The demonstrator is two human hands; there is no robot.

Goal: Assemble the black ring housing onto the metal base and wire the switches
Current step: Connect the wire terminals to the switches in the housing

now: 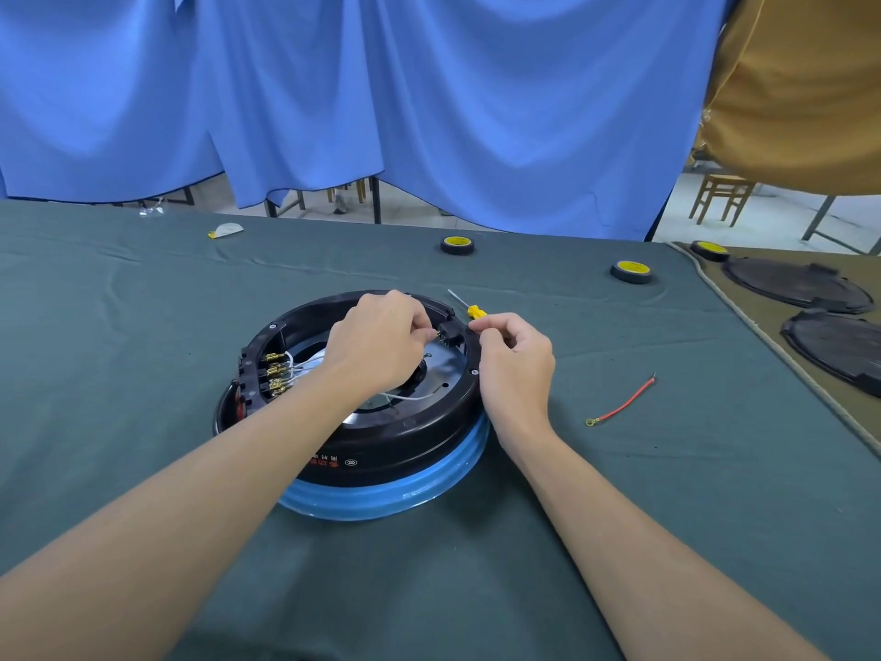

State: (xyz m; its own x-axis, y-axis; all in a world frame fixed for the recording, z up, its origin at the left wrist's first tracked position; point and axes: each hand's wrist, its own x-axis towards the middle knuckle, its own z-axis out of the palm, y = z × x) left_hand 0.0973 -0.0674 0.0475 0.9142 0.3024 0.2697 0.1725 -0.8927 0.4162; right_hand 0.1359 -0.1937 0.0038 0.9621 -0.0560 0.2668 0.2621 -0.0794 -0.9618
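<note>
The black ring [381, 450] sits on its metal base [381, 498] (the one with the blue band round it), a little left of the middle of the desk [143, 326]. It looks like hard, stiff plastic: light by itself, weightier with the base under it, and safe to steady by the outer rim. I'd judge the delicate parts to be inside. Thin white wires [305, 369] run to a switch block [257, 374] on the ring's left wall, ending in small brass clips that would bend if forced. Those are best held by the metal end, not tugged by the wire.

Both hands are at the far side of the ring, close together but not touching. The left hand [376, 341] reaches over the opening, its fingers curled in a pinch on a small brass connector [436, 333] just at the black socket [450, 332]. The right hand [515, 360] has its fingers curled against the rim just outside that socket; I cannot tell whether it grips anything.

A yellow screwdriver [474, 311] lies just behind, a red wire [624, 403] off to the right.
</note>
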